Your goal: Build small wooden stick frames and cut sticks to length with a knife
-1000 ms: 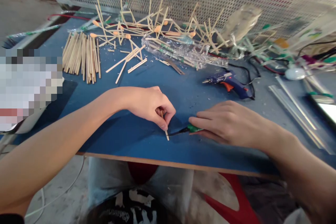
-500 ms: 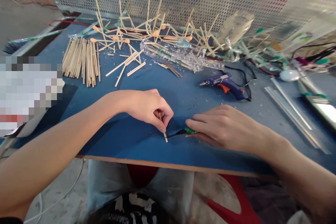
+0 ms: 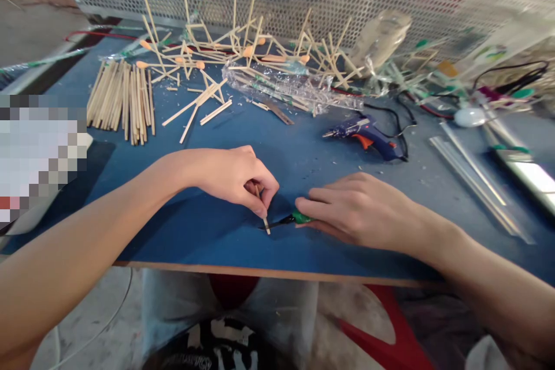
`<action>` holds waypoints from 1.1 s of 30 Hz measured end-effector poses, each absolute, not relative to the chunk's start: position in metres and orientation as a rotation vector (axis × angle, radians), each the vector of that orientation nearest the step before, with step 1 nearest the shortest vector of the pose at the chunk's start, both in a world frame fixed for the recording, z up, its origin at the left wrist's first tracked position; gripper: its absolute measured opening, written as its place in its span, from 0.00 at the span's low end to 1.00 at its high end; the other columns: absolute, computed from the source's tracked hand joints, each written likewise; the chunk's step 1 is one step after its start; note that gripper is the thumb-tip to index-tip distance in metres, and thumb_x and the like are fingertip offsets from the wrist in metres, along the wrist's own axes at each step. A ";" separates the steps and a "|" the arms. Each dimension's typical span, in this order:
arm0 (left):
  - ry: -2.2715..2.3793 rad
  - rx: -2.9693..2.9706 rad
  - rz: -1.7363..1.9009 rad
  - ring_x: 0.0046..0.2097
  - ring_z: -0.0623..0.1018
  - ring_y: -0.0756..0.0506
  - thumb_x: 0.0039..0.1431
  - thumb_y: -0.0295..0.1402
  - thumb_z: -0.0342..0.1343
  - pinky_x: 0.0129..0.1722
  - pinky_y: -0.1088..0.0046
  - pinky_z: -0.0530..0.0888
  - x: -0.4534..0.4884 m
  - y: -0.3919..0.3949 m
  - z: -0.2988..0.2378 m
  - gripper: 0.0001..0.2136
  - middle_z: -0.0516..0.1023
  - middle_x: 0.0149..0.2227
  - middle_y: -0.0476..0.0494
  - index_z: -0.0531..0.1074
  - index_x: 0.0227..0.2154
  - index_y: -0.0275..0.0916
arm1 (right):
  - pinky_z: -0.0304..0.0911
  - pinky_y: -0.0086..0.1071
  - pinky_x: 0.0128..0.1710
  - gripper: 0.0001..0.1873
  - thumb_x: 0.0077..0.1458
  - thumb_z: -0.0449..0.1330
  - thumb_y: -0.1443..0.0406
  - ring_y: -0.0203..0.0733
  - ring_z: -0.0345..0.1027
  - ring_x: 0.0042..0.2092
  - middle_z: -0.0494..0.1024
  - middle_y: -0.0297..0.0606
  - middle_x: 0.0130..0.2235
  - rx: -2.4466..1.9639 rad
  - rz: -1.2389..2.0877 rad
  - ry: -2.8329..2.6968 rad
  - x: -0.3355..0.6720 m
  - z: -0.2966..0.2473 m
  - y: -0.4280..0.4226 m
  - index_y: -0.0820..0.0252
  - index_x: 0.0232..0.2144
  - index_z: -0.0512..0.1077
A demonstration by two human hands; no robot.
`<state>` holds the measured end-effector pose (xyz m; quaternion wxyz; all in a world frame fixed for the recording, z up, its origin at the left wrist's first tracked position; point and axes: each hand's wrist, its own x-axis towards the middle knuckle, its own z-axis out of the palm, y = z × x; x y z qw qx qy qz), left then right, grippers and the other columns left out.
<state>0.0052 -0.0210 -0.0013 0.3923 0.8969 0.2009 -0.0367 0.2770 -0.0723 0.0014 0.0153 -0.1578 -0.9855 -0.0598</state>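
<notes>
My left hand (image 3: 236,176) is closed in a pinch on a short wooden stick (image 3: 262,212), holding it nearly upright with its lower end on the blue table (image 3: 208,231). My right hand (image 3: 355,208) lies over a green-handled cutting tool (image 3: 299,218), fingers wrapped on the handle. The tool's dark blade (image 3: 280,222) points left and meets the stick's lower end.
A bundle of long sticks (image 3: 119,98) lies at the back left. Glued stick frames (image 3: 234,49) and a plastic bag of sticks (image 3: 290,89) stand by the mesh wall. A blue glue gun (image 3: 368,133) with cable rests right of centre. Clear glue rods (image 3: 477,176) lie at the right.
Both hands stay together at the stick and tool. The view has shifted slightly, so everything sits a little further left and lower. The stick stays pinched against the blade.
</notes>
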 end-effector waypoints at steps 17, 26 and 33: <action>0.517 2.250 -0.091 0.30 0.73 0.51 0.62 0.44 0.62 0.50 0.69 0.62 0.005 -0.021 0.000 0.08 0.76 0.25 0.55 0.81 0.32 0.48 | 0.41 0.37 0.26 0.17 0.73 0.48 0.59 0.35 0.60 0.23 0.71 0.30 0.25 -0.503 -0.223 -3.025 0.276 0.003 -0.071 0.57 0.34 0.70; 0.481 2.248 -0.063 0.29 0.71 0.52 0.62 0.44 0.62 0.49 0.71 0.63 0.003 -0.020 -0.001 0.09 0.74 0.24 0.56 0.81 0.31 0.47 | 0.54 0.32 0.25 0.12 0.68 0.59 0.54 0.35 0.68 0.24 0.78 0.30 0.26 -0.351 0.230 -2.727 0.297 0.025 -0.048 0.56 0.43 0.70; 0.525 2.329 -0.072 0.30 0.72 0.51 0.61 0.48 0.61 0.52 0.68 0.60 0.004 -0.024 0.003 0.13 0.77 0.25 0.55 0.80 0.32 0.45 | 0.62 0.31 0.24 0.12 0.62 0.64 0.53 0.37 0.71 0.23 0.80 0.32 0.27 -0.907 0.013 -2.515 0.337 0.041 -0.065 0.52 0.42 0.72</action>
